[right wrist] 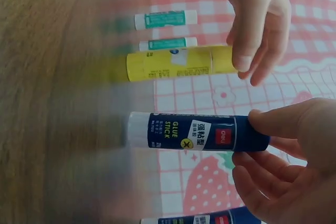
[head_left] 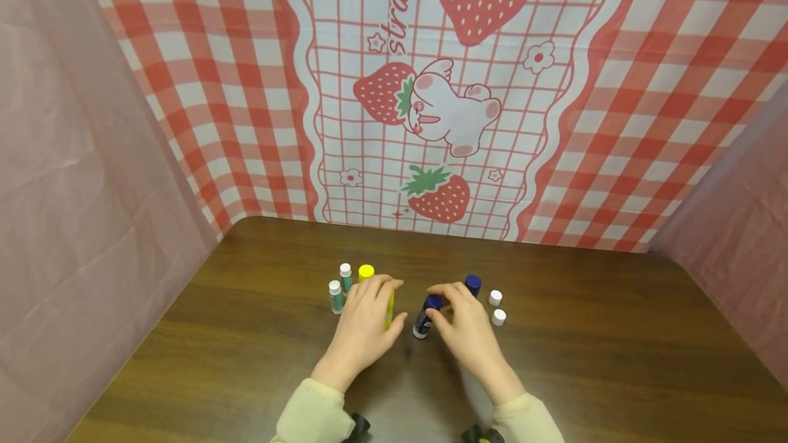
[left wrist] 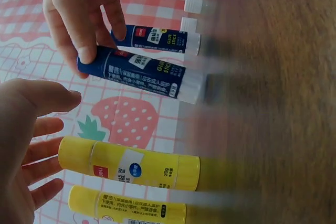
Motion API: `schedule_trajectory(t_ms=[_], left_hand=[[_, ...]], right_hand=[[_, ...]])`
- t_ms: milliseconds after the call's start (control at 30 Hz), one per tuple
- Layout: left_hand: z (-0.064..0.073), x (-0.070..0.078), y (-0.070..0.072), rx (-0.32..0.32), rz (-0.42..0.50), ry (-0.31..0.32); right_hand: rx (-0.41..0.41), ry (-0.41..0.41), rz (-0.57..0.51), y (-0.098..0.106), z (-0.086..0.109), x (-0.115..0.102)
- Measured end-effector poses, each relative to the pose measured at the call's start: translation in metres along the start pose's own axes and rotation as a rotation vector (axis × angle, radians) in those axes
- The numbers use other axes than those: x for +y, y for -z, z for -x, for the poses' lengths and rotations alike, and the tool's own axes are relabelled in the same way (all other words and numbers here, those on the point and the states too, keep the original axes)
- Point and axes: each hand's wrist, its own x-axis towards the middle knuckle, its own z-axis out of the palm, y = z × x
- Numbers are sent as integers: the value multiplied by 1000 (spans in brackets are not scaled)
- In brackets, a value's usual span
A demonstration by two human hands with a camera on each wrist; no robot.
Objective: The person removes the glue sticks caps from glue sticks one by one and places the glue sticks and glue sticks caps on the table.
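Note:
My right hand [head_left: 470, 327] pinches the dark blue cap of a glue stick [right wrist: 194, 132] between thumb and fingers. That stick stands a little tilted, its white base close over the table. A second blue glue stick [left wrist: 157, 40] stands just behind it. My left hand [head_left: 366, 323] is beside the nearer yellow glue stick [left wrist: 136, 165], fingers spread and thumb apart from it in the left wrist view. Another yellow glue stick [left wrist: 126, 205] stands farther back, its lower part hidden by the left hand in the head view.
Two small green-and-white sticks [head_left: 336, 299] stand at the left of the yellow ones. Two small white cylinders [head_left: 499, 317] stand right of the right hand. The brown wooden table [head_left: 615, 347] meets a red checked strawberry cloth [head_left: 572, 176] at the back.

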Motion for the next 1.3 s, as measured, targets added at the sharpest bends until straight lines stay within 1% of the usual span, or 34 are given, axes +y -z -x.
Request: schedule_trajectory(t_ms=[133, 200, 333, 467, 600, 800, 900, 1067, 1167, 1300], left_hand=[[0, 3, -1, 24, -18, -5], [0, 5, -1, 39, -23, -13], [-1, 10, -1, 69, -16, -50], [-2, 15, 0, 100, 15, -85], [-2, 18, 1, 122, 10, -106], [-2, 19, 4, 132, -8, -108], [-3, 20, 5, 147, 6, -114], [-6, 20, 8, 193, 7, -133], [-6, 19, 9, 211, -9, -146], [-8, 17, 8, 249, -44, -181]], right_hand=[[29, -12, -29, 7, 3, 0], [46, -3, -50, 11, 4, -3], [83, 23, -100, 19, 5, -10], [98, 12, -160, 23, 5, -17], [93, -18, -263, 24, 6, -21], [75, -5, -410, 23, 6, -24], [70, -1, -438, 23, 6, -25], [54, -16, -477, 24, 5, -26], [44, -14, -502, 25, 5, -25], [29, -6, -497, 26, 5, -24]])
